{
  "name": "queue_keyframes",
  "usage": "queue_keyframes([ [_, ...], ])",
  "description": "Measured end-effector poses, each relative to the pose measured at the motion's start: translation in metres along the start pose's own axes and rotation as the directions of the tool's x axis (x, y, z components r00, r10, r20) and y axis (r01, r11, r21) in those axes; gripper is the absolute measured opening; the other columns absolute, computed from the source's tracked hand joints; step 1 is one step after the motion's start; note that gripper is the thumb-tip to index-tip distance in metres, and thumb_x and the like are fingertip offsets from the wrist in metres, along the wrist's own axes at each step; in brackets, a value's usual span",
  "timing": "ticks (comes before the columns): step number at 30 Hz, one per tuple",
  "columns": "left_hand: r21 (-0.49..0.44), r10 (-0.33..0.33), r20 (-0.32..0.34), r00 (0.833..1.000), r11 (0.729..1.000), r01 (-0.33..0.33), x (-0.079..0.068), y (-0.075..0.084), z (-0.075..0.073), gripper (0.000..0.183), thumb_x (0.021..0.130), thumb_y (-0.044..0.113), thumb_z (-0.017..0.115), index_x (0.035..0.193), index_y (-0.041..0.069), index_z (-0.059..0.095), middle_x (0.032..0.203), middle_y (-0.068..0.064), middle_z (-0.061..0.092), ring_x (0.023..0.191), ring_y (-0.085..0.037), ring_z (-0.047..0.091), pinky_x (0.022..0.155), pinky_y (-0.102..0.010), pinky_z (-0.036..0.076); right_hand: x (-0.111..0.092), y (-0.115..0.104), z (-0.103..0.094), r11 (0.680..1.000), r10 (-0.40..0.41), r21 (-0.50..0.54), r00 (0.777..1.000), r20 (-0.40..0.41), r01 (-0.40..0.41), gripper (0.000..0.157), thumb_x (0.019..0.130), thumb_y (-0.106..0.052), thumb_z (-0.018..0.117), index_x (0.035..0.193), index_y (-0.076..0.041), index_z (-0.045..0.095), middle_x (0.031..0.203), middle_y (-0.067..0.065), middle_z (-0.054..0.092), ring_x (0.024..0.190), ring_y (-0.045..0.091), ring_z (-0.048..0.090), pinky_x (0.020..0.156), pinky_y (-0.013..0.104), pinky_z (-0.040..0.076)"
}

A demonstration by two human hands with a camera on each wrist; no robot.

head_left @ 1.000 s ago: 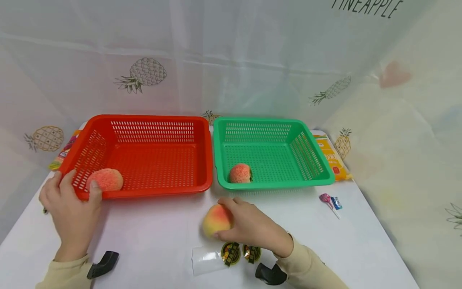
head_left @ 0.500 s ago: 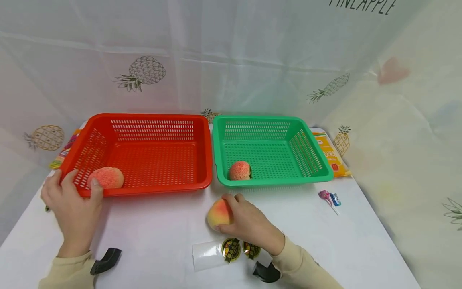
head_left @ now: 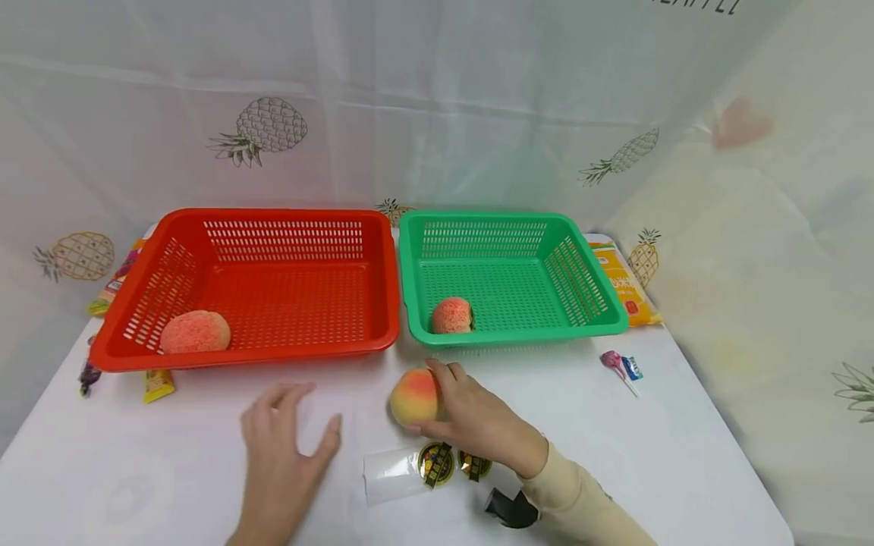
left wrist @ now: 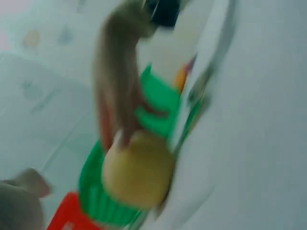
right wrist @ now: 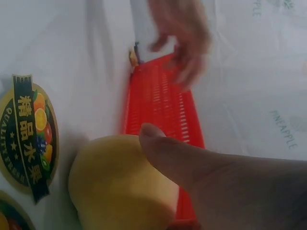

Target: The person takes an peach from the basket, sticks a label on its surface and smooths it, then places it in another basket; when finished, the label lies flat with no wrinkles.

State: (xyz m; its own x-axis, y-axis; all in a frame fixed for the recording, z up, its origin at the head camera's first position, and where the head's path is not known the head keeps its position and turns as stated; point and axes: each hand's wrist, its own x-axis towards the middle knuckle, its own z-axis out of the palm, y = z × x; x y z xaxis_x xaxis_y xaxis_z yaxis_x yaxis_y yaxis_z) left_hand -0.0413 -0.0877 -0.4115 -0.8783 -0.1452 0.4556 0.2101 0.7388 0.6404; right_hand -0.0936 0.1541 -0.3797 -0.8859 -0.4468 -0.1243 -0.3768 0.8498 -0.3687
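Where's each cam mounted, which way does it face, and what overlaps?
Head: worn on the head, facing forward and down at the red basket, green basket and peach; both the left hand and right hand show.
Left wrist: on that wrist, facing across, blurred, to the right hand on the peach, green basket behind; a bit of left hand at lower left.
Right wrist: on that wrist, facing past its own thumb to the peach and red basket; left hand at top.
Shared by both wrists: peach, red basket, both hands.

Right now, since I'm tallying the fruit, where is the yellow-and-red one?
In the head view, the yellow-and-red fruit is just below centre, gripped by the right hand, between the green basket and the round stickers.
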Motion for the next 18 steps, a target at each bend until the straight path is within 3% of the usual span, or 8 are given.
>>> queue_keyframes([
  [2, 0.034, -0.016, 0.175, 0.984, 0.999, 0.01, -0.017, 0.01, 0.017, 0.055, 0.069, 0.042, 0.071, 0.11, 0.01, 0.054, 0.108, -0.009, 0.044, 0.101, -0.026, 0.037, 0.078, -0.038, 0.028, -0.003, 0.002, -0.004, 1.0, -0.001, 0.009, 1.0, -0.002, 0.001, 0.085, 0.073, -0.057, 0.06, 0.136, -0.012, 0.025, 0.123, 0.008, 0.043, 0.106, 0.02, 0.05, 0.084, 0.035, 0.046],
  [4, 0.102, -0.04, 0.322, 0.946, 0.995, 0.007, -0.03, 0.016, 0.029, 0.058, 0.067, 0.052, 0.069, 0.109, 0.014, 0.055, 0.105, -0.004, 0.045, 0.099, -0.022, 0.039, 0.075, -0.037, 0.031, -0.008, 0.004, -0.008, 1.0, 0.007, 0.021, 1.0, -0.003, -0.007, 0.084, 0.074, -0.057, 0.06, 0.136, -0.013, 0.026, 0.124, 0.009, 0.043, 0.107, 0.02, 0.049, 0.085, 0.036, 0.045],
  [6, 0.165, -0.061, 0.425, 0.903, 0.986, -0.012, -0.039, 0.019, 0.036, 0.062, 0.064, 0.059, 0.066, 0.109, 0.016, 0.055, 0.104, -0.002, 0.045, 0.097, -0.02, 0.04, 0.071, -0.037, 0.032, -0.013, 0.006, -0.013, 0.999, 0.033, 0.031, 0.999, 0.002, -0.033, 0.082, 0.074, -0.058, 0.058, 0.136, -0.014, 0.027, 0.125, 0.007, 0.043, 0.108, 0.019, 0.049, 0.085, 0.036, 0.045],
  [9, 0.206, -0.08, 0.494, 0.866, 0.978, -0.028, -0.045, 0.018, 0.041, 0.062, 0.062, 0.056, 0.068, 0.109, 0.017, 0.054, 0.101, 0.0, 0.046, 0.095, -0.02, 0.042, 0.069, -0.037, 0.033, -0.022, 0.009, -0.019, 0.996, 0.08, 0.049, 0.997, -0.004, -0.079, 0.078, 0.075, -0.06, 0.055, 0.135, -0.016, 0.03, 0.124, 0.004, 0.043, 0.106, 0.017, 0.05, 0.085, 0.036, 0.044],
  [13, 0.178, -0.038, 0.548, 0.836, 0.981, -0.072, -0.041, 0.013, 0.041, 0.055, 0.065, 0.045, 0.071, 0.11, 0.019, 0.054, 0.096, 0.006, 0.046, 0.091, -0.015, 0.042, 0.068, -0.031, 0.032, -0.031, 0.01, -0.025, 0.993, 0.103, 0.068, 0.994, -0.044, -0.1, 0.071, 0.077, -0.062, 0.049, 0.132, -0.019, 0.035, 0.12, -0.001, 0.045, 0.099, 0.014, 0.053, 0.083, 0.034, 0.045],
  [16, 0.109, -0.004, 0.614, 0.789, 0.991, -0.08, -0.036, 0.011, 0.04, 0.043, 0.069, 0.039, 0.07, 0.105, 0.022, 0.055, 0.089, 0.012, 0.044, 0.084, -0.008, 0.041, 0.066, -0.026, 0.029, -0.037, 0.009, -0.026, 0.991, 0.096, 0.095, 0.993, -0.062, -0.09, 0.064, 0.079, -0.062, 0.046, 0.127, -0.02, 0.043, 0.116, -0.005, 0.048, 0.093, 0.012, 0.055, 0.077, 0.031, 0.046],
  [18, 0.044, 0.002, 0.658, 0.753, 0.998, -0.04, -0.033, 0.011, 0.039, 0.034, 0.071, 0.037, 0.069, 0.098, 0.025, 0.055, 0.083, 0.014, 0.043, 0.08, -0.006, 0.039, 0.066, -0.025, 0.03, -0.039, 0.007, -0.026, 0.99, 0.088, 0.114, 0.994, -0.067, -0.08, 0.059, 0.08, -0.061, 0.046, 0.122, -0.02, 0.047, 0.114, -0.009, 0.05, 0.091, 0.012, 0.056, 0.073, 0.029, 0.046],
])
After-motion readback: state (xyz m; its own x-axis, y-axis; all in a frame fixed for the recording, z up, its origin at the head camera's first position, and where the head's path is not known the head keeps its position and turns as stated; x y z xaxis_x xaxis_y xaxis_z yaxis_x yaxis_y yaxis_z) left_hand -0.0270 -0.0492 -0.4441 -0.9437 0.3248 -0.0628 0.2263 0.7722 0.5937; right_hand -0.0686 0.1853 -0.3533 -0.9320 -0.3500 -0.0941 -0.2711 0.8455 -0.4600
